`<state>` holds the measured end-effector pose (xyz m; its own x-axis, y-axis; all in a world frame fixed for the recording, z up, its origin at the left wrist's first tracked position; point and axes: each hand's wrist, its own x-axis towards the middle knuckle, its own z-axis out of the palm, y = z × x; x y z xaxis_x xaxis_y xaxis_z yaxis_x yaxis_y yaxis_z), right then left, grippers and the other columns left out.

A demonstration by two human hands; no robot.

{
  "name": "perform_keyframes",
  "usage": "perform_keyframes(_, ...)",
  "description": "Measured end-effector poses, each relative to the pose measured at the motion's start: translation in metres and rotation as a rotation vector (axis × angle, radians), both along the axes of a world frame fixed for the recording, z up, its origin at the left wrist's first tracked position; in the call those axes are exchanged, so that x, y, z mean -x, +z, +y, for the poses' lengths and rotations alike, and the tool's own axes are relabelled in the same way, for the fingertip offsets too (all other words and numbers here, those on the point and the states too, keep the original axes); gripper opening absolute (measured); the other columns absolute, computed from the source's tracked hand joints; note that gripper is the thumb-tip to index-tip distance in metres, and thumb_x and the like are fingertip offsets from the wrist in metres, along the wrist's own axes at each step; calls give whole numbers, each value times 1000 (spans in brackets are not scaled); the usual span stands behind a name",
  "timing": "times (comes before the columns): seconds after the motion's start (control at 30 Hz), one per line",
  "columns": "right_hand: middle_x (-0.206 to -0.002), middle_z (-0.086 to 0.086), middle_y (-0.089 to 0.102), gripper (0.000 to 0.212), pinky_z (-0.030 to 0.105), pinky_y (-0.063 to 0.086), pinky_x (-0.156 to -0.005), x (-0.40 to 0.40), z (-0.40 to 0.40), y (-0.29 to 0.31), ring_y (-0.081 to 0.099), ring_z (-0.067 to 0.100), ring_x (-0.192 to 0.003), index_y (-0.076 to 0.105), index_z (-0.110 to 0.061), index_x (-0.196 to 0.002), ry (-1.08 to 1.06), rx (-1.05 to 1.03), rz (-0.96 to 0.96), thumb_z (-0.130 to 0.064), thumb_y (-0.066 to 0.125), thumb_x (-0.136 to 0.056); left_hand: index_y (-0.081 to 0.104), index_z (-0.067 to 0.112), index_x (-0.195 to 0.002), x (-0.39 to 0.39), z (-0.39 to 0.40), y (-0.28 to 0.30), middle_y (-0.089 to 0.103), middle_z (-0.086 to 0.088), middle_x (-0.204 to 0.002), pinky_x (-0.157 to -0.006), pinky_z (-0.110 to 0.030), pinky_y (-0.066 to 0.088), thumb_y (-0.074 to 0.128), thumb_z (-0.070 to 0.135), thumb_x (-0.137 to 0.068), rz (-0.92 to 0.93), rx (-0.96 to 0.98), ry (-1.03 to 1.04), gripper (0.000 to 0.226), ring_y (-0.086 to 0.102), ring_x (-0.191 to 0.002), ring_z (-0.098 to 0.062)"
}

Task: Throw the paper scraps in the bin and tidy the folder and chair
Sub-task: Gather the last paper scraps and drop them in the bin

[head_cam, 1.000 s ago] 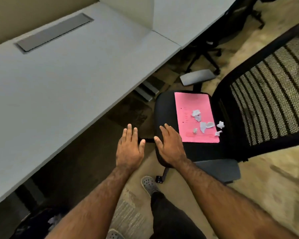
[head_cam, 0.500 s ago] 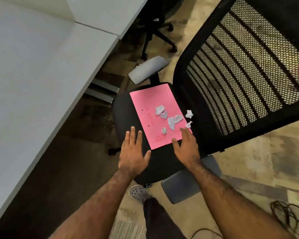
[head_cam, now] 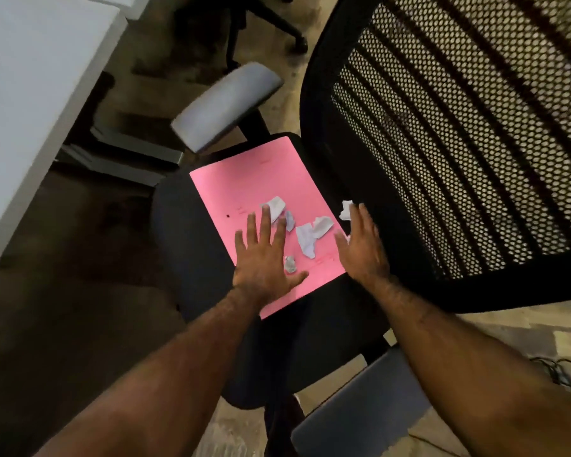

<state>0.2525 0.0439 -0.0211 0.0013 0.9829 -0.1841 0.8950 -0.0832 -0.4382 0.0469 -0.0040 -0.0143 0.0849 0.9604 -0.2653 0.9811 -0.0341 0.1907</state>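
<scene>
Both hands have slid forward onto the pink folder — half a second ago they sat at its near edge. Nearest us, the left hand (head_cam: 264, 258) is flat on the folder (head_cam: 261, 186), fingers apart, gripping nothing; likely steadying it. Right hand (head_cam: 363, 245) is spread at the far edge, beside a stray scrap (head_cam: 345, 210) on the chair (head_cam: 192, 232) seat. Between the hands lie the paper scraps (head_cam: 310, 234) — uncollected. Faint marks on the folder, unreadable. No bin in sight.

faint reddish marks on the pink folder (head_cam: 261, 179), too blurred to read, no other text
</scene>
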Motion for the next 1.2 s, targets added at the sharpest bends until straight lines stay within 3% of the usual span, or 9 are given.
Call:
perform_keyframes(0.27,-152,16,33,64,50,37,-103,-1,40,-63,39,34,-132,33,-14,-147,142,-164,-135,-50,43,-96,-2,25,-154,3,51,-55,-20,-14,-160,-115,-64,-5,29,99,-60,58,-8,-167,123,-21,-145,-40)
perform_keyframes(0.37,-124,13,55,48,47,46,-86,1,44,-74,51,31,-107,54,-11,-127,105,-281,-192,-46,42,-96,10,20,-154,10,49,-64,-1,-13,-163,-118,-57,-1,16,87,-80,75,-51,-214,99,-4,-148,-39)
perform_keyframes(0.43,-106,11,58,36,42,46,-75,2,43,-78,51,29,-90,60,-11,-107,101,-360,-242,-41,43,-98,30,16,-147,14,44,-63,25,-15,-158,-117,-53,14,20,68,-94,51,-114,-245,75,23,-144,-38)
perform_keyframes(0.53,-85,9,55,28,38,42,-61,2,42,-79,49,27,-75,57,-10,-86,134,-421,-279,-33,48,-99,52,15,-118,15,39,-60,55,-12,-130,-96,-45,43,36,46,-99,9,-261,-280,39,51,-111,-30)
perform_keyframes(0.63,-75,9,55,28,32,39,-51,-1,47,-76,50,25,-66,56,-9,-77,137,-406,-269,-28,54,-98,53,16,-107,14,40,-56,59,-8,-111,-75,-37,47,49,38,-95,-17,-252,-270,25,51,-88,-23)
perform_keyframes(0.77,-75,8,59,27,27,41,-51,2,44,-66,55,22,-64,56,-9,-85,69,-400,-106,-31,49,-100,51,14,-116,15,43,-49,57,-12,-114,-55,-31,41,60,35,-90,-23,-156,-232,35,55,-87,-26)
perform_keyframes(0.93,-97,13,63,40,36,51,-57,26,39,-51,63,32,-72,57,-9,-116,110,-371,2,-39,35,-101,55,10,-110,24,44,-44,57,-15,-107,-51,-34,43,56,24,-89,-18,-119,-214,25,56,-80,-30)
perform_keyframes(1.07,-106,15,53,64,45,54,-63,46,29,-51,61,37,-76,52,-12,-120,125,-165,-91,-65,29,-92,58,9,-98,28,42,-46,58,-15,-95,-49,-29,29,51,27,-87,-48,-167,-200,22,54,-71,-30)
perform_keyframes(1.2,-107,12,49,65,32,43,-54,66,8,-58,54,25,-73,42,-17,-117,230,-153,-258,-70,32,-80,58,10,-97,25,39,-51,58,-13,-95,-50,-29,32,32,39,-88,-68,-215,-149,40,54,-72,-28)
